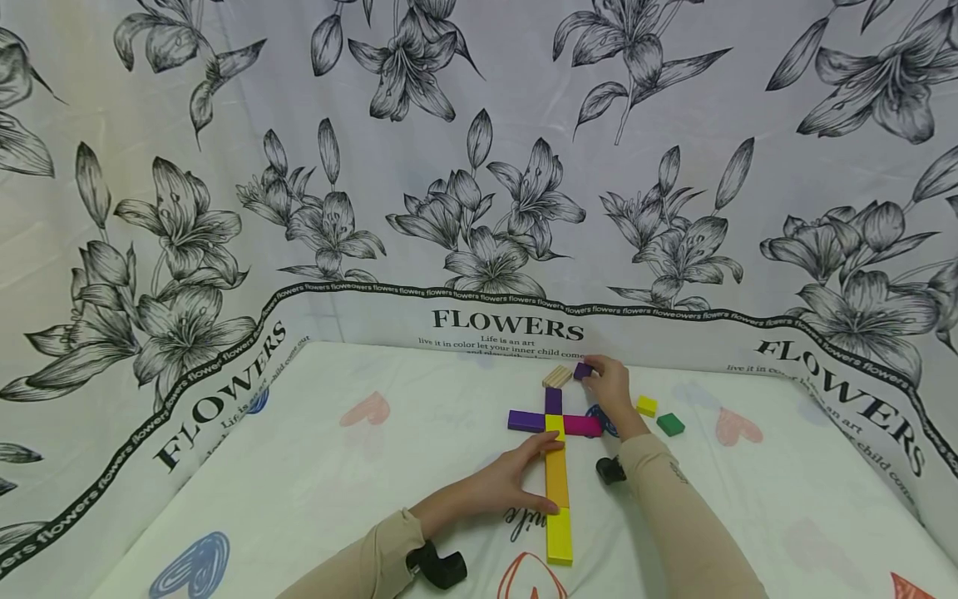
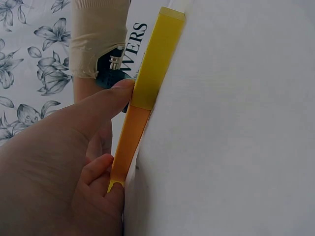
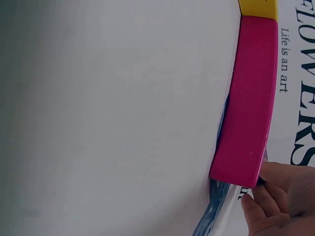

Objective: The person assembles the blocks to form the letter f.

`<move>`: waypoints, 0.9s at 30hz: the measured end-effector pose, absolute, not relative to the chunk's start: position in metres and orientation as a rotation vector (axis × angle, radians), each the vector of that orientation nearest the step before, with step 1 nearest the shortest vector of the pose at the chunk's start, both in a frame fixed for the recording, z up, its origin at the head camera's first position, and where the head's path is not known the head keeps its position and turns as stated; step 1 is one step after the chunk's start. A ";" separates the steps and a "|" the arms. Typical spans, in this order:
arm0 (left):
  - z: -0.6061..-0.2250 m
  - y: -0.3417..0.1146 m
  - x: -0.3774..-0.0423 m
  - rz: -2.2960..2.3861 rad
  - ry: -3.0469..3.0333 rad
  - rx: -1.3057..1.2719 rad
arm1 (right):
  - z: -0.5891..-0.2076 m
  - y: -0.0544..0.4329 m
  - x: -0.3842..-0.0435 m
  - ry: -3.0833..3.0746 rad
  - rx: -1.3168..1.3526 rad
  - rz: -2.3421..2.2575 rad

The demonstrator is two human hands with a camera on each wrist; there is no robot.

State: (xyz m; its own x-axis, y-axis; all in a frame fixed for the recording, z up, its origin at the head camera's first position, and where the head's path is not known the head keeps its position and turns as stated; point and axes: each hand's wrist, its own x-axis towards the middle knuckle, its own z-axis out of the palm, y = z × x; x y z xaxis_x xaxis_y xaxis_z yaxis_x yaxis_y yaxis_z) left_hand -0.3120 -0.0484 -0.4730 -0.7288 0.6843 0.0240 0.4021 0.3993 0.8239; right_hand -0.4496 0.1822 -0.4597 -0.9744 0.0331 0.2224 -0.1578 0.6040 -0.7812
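Wooden blocks lie in a cross on the cloth: a yellow block [image 1: 559, 537], an orange block [image 1: 557, 478], a smaller yellow block [image 1: 555, 427], a purple block [image 1: 527, 420] on the left, another purple block [image 1: 553, 401] on top and a magenta block [image 1: 581, 426] on the right. My left hand [image 1: 500, 482] touches the column from the left. Its thumb rests near the yellow-orange joint, its fingers by the smaller yellow block. Beyond the magenta block, my right hand [image 1: 612, 388] pinches a small purple block [image 1: 581, 372], largely hidden in the right wrist view.
Natural-wood pieces [image 1: 557, 377] lie behind the cross, close to the purple block in my right hand. Right of that hand are a loose yellow block [image 1: 647, 406] and a green block [image 1: 671, 424]. A flower-printed curtain [image 1: 486, 200] stands behind the white cloth [image 1: 299, 474].
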 end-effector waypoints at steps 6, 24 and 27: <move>-0.472 -0.050 -0.311 1.225 2.358 0.952 | -0.459 0.182 -0.448 -2.603 0.108 1.304; -0.473 -0.055 -0.308 1.214 2.351 0.989 | -0.460 0.177 -0.442 -2.600 0.095 1.303; -0.473 -0.055 -0.308 1.210 2.350 0.989 | -0.461 0.175 -0.440 -2.595 0.095 1.291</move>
State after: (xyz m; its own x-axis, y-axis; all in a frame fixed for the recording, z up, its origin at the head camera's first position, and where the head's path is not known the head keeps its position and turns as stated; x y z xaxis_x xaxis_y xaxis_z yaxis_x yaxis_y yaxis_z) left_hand -0.3075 -0.0550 -0.4731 -0.7102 0.7033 0.0319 0.4343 0.4021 0.8060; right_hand -0.4404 0.1752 -0.4608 -0.9689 0.0483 0.2427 -0.1644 0.6072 -0.7774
